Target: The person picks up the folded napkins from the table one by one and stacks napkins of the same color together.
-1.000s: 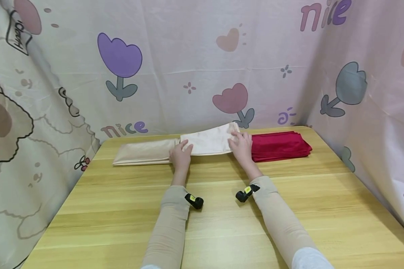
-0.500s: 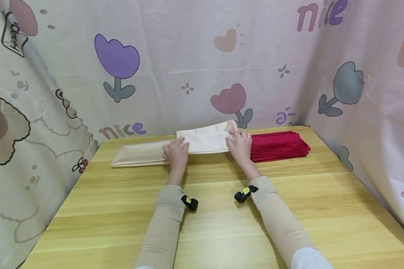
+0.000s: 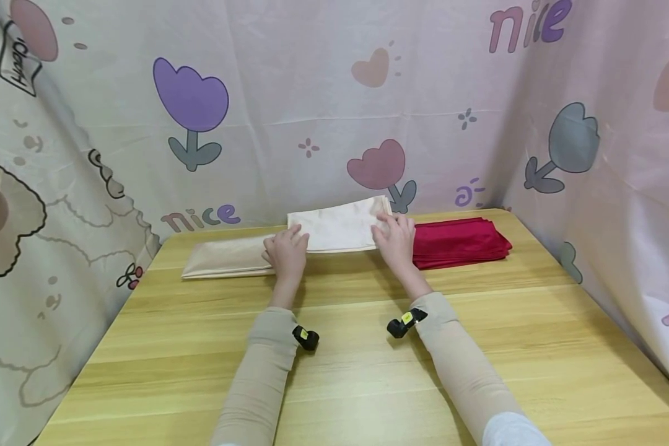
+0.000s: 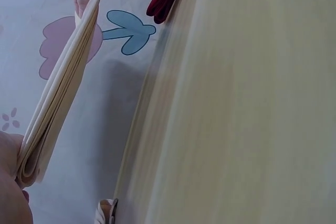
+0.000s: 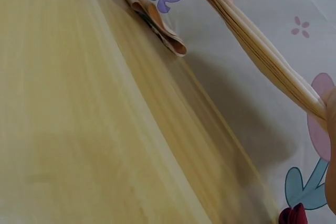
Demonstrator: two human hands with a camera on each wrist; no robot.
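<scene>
A cream folded cloth (image 3: 337, 226) is lifted between my two hands, its right end higher than its left. My left hand (image 3: 287, 254) grips the left end and my right hand (image 3: 397, 241) grips the right end, with the fingers over the face. Edge-on in the left wrist view, the cloth (image 4: 63, 87) shows several stacked layers, and the table edge lies apart from it. A beige folded cloth (image 3: 223, 257) lies to the left, partly behind my left hand in the head view. On the right, beside my right hand, lies a stack of red folded cloth (image 3: 459, 243).
All of this is at the back of a light wooden table (image 3: 357, 371). A printed curtain (image 3: 279, 80) hangs close behind the table's far edge and along both sides. Small black cameras (image 3: 305, 338) sit on both wrists.
The cream cloth has risen slightly and shifted a little left with both hands. My left hand has moved farther over the beige cloth. The head view has turned slightly right.
</scene>
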